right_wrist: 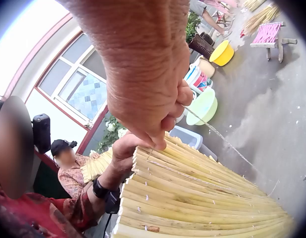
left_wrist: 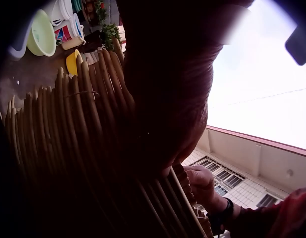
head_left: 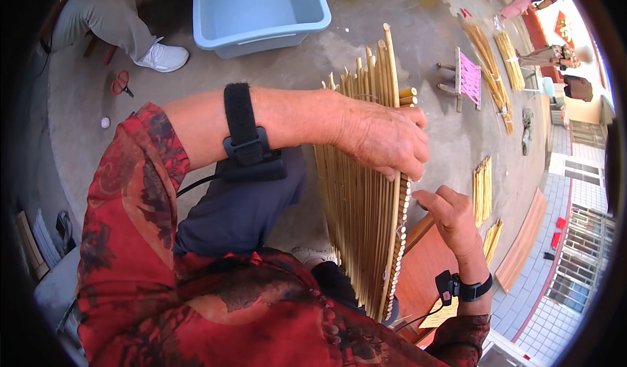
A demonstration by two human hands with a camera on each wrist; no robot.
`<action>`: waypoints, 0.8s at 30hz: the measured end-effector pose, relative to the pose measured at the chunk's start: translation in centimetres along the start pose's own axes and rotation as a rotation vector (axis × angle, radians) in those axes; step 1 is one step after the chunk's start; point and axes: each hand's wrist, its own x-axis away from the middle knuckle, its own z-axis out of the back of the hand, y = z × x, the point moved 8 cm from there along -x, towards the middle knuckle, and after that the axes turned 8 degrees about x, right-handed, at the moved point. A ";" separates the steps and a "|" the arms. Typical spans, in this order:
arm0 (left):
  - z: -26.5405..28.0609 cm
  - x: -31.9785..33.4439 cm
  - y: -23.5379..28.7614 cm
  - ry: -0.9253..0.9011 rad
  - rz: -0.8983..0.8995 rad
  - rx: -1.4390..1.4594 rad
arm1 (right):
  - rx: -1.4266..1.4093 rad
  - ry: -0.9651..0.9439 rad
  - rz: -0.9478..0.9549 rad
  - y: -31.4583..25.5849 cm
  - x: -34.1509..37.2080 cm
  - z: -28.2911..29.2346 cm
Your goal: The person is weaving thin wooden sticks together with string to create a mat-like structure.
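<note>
A mat of straw-coloured stalks [head_left: 356,190], bound side by side with string, stands on edge in front of the person's lap. My left hand [head_left: 385,138] grips its upper part, the fingers bent over the row of cut stalk ends [head_left: 397,256]. Beside those ends is my right hand [head_left: 450,216], its fingers curled and fingertips close to the edge. In the right wrist view my right hand [right_wrist: 153,89] pinches a thin string [right_wrist: 224,141] at the mat's corner, and the string trails from the fingers. The left wrist view shows the mat [left_wrist: 68,129] dark, with the left hand [left_wrist: 167,114] over its edge.
A blue basin [head_left: 261,14] stands beyond the mat, with red-handled scissors [head_left: 122,84] on the ground at left. A pink-topped stool [head_left: 467,79] and stalk bundles [head_left: 483,190] lie to the right. Another person [right_wrist: 73,171] sits nearby holding stalks.
</note>
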 end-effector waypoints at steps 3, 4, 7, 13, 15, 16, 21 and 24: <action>0.1 0.0 0.2 0.012 -0.004 -0.012 | -0.012 -0.020 -0.011 0.1 -0.2 -0.1; 0.0 0.0 0.2 0.013 -0.005 -0.010 | -0.027 -0.026 -0.020 0.2 -0.1 -0.1; -0.1 0.0 0.2 0.008 -0.008 -0.022 | -0.030 -0.047 -0.011 0.1 -0.2 -0.1; 0.2 0.4 0.6 0.053 -0.031 -0.045 | -0.063 -0.048 -0.025 0.1 -0.2 -0.2; 0.3 0.4 0.6 0.057 -0.023 -0.045 | -0.069 -0.059 -0.017 -0.3 -0.5 -0.2; 0.4 0.5 0.6 0.061 -0.024 -0.047 | -0.073 -0.068 -0.007 -0.7 -0.7 -0.1; 0.4 0.7 0.9 0.084 -0.050 -0.054 | -0.091 -0.042 -0.009 -0.4 -0.6 -0.6; 0.4 0.7 0.9 0.064 -0.045 -0.078 | -0.083 -0.046 0.006 -0.4 -0.7 -0.6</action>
